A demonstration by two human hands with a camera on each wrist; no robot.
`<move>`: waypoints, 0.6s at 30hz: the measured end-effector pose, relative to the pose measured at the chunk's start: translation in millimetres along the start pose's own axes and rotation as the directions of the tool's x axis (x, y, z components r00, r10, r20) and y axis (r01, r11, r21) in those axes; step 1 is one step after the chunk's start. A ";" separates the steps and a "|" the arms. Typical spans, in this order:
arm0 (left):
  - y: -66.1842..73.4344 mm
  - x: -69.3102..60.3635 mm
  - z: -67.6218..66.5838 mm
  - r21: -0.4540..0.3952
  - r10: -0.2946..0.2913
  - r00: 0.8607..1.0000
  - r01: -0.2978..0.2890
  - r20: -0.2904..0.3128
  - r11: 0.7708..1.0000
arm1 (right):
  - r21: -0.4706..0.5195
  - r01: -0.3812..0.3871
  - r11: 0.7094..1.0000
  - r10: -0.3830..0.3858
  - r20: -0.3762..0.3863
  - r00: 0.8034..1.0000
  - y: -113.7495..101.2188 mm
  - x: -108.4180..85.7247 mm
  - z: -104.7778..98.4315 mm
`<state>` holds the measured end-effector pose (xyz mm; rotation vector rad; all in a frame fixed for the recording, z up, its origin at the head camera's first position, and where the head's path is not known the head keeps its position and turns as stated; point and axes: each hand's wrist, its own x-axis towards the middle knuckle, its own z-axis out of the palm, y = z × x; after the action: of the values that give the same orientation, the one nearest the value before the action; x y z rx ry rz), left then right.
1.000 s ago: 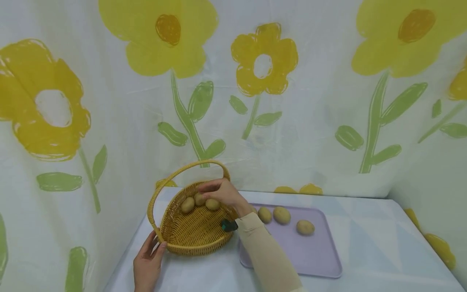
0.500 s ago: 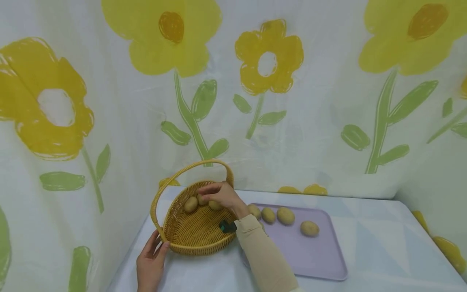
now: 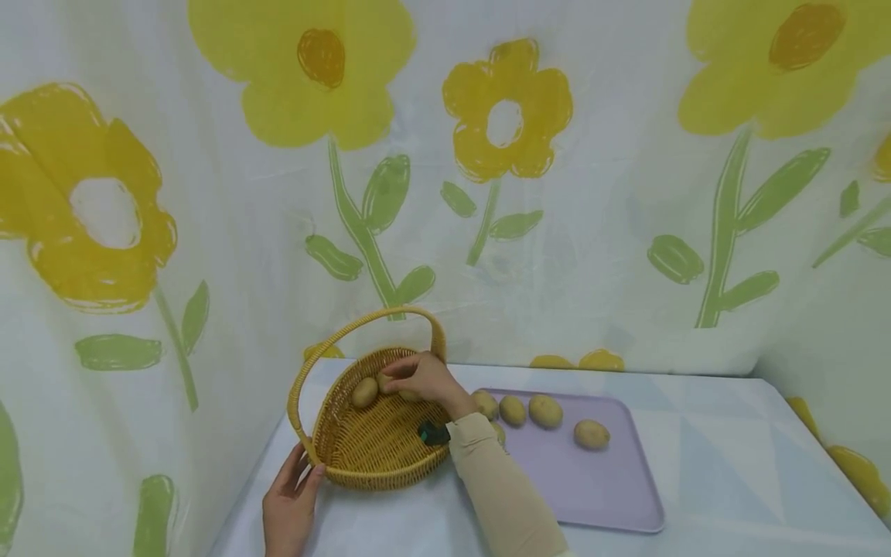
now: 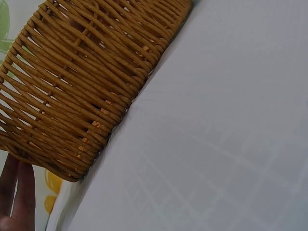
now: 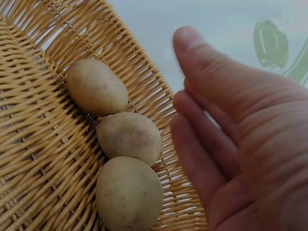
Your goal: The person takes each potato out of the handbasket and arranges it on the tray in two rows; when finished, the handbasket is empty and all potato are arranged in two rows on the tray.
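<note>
A yellow-brown wicker basket [image 3: 379, 456] with a tall arched handle stands at the left of the table. My left hand [image 3: 288, 510] holds its left end beside the foot of the handle, thumb at the front. In the left wrist view, two fingers [image 4: 25, 192] touch the woven side. Inside the basket, three potatoes lie in a row along the back wall: one potato [image 5: 97, 87], a middle potato [image 5: 129, 138] and another potato [image 5: 129, 193]. My right hand [image 3: 425, 379] hovers over them with loosely bent fingers and nothing in its grasp, apart from the potatoes in the right wrist view.
Right of the basket lies a lilac tray [image 3: 599, 495] with several potatoes, among them a potato [image 3: 545, 411] near its back edge and a separate potato [image 3: 592, 435] farther right. My right forearm [image 3: 497, 480] crosses the tray's left side. A flowered curtain [image 3: 592, 232] stands behind the table.
My right hand has sunk slightly over the potatoes and covers more of the rightmost one. The left hand keeps its place on the basket. The head view has shifted a little.
</note>
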<state>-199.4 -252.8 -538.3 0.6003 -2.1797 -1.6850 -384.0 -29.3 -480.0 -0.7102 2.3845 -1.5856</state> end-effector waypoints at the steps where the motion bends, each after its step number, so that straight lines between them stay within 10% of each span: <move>1: 0.1 -0.1 -0.1 0.000 0.000 1.000 0.000 0.002 1.000 | -0.015 -0.003 1.000 0.003 0.002 1.000 0.2 -0.1 0.3; 18: -0.9 -0.5 1.8 -0.013 0.002 1.000 -0.002 -0.020 1.000 | -0.135 0.005 0.991 -0.002 0.020 1.000 3.9 0.6 2.2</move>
<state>-199.8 -251.3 -539.6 0.6087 -2.1533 -1.6840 -384.8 -30.1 -484.3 -0.7515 2.4965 -1.4217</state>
